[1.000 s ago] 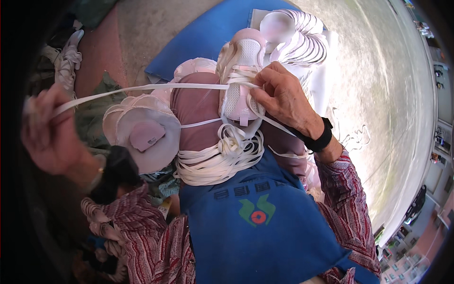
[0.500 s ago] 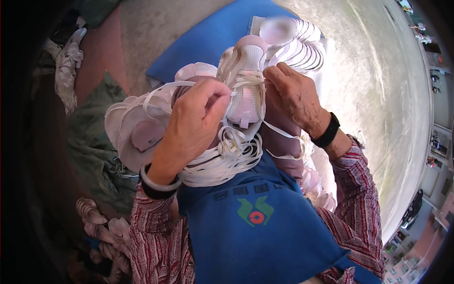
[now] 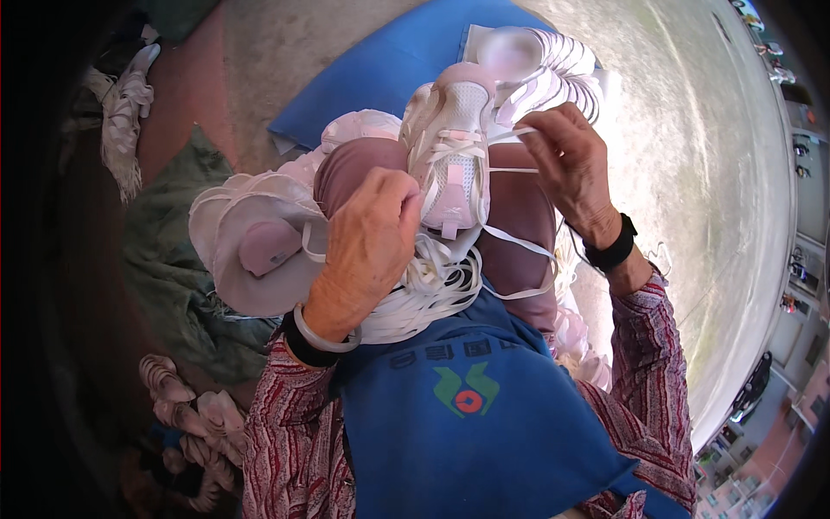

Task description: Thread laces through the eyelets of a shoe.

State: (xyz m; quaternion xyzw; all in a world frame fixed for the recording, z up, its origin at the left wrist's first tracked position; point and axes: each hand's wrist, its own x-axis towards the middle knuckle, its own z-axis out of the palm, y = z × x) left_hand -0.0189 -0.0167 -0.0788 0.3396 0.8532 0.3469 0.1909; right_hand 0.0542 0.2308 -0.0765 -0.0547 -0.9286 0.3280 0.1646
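Observation:
A white and pale-pink sneaker upper (image 3: pixel 450 156) rests between my knees, with laces crossed over its tongue. My right hand (image 3: pixel 571 164) is closed on a white shoelace (image 3: pixel 514 133), drawn out from the shoe's right side. A second strand stretches from the eyelets toward this hand. My left hand (image 3: pixel 367 246) is closed beside the shoe's lower left edge. A loop of white lace (image 3: pixel 313 244) comes out next to its palm; the fingertips are partly hidden. Below the shoe, a bundle of white laces (image 3: pixel 424 298) lies on my blue apron (image 3: pixel 484 450).
Several nested white-pink uppers (image 3: pixel 259 242) lie left of my knee. More are stacked (image 3: pixel 553 78) beyond the shoe, by a blue sheet (image 3: pixel 346 78). Loose uppers (image 3: pixel 194 415) sit at lower left near green cloth (image 3: pixel 173 259). White laces hang at far left.
My right hand has moved right and away from the shoe, drawing lace strands out straight. My left hand has shifted lower, and its lace loop is smaller.

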